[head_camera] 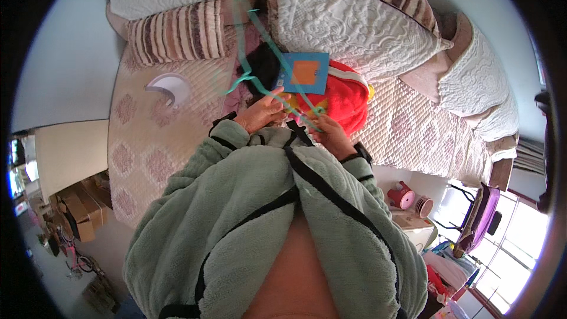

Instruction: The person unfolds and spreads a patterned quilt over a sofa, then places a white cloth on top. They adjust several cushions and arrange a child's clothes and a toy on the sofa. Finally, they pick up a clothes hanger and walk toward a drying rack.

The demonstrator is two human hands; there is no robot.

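Both hands are at a thin teal plastic frame [270, 42], which looks like a clothes hanger and is partly blurred. My right hand [333, 135] pinches its near end. My left hand [263, 113] is around a lower bar, fingers partly extended. Beyond my hands lies a blue book [305, 73] with an orange panel, resting against a red plush cloth [343, 106] with a white stripe and yellow parts. Left of the book is a black mass [261, 68]; I cannot tell what it is. The frame's bars cross in front of both.
The bed's quilted cover [150, 159] bears a pale crescent-shaped object [172, 88] at left. Striped cushions [177, 31] and white quilted cushions [345, 22] line the back. Cardboard boxes [84, 206] stand at lower left. At lower right are a red container [401, 195] and a white cabinet [414, 230].
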